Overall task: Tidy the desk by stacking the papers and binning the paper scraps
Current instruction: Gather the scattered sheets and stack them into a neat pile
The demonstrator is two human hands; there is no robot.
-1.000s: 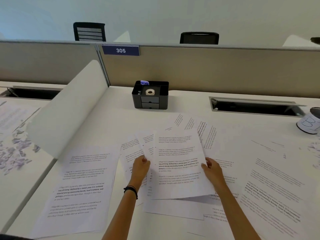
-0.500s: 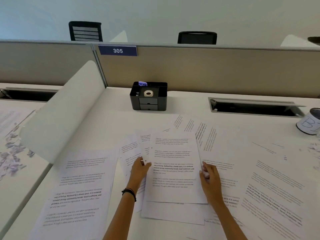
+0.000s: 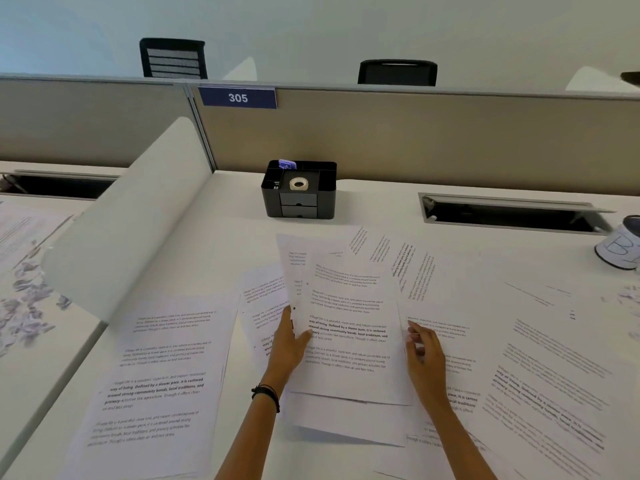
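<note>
paper scraps [image 3: 24, 306]: lying in a heap, far left.
loose page [image 3: 156, 375]: lying flat on the bench [image 3: 225, 244].
left hand [image 3: 289, 344]: pinching the left edge of the paper stack [image 3: 349, 341].
paper stack: sitting between both hands, over other pages.
right hand [image 3: 424, 355]: touching its right edge; cannot tell if it is gripping.
more pages [image 3: 554, 375]: lying spread out.

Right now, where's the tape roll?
Head view, centre back: the tape roll sits in the black organiser by the partition, below-right of the 305 sign.

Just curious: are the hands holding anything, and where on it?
The left hand pinches the gathered sheets at their left edge. The right hand is at their right edge; whether it grips cannot be told.
</note>
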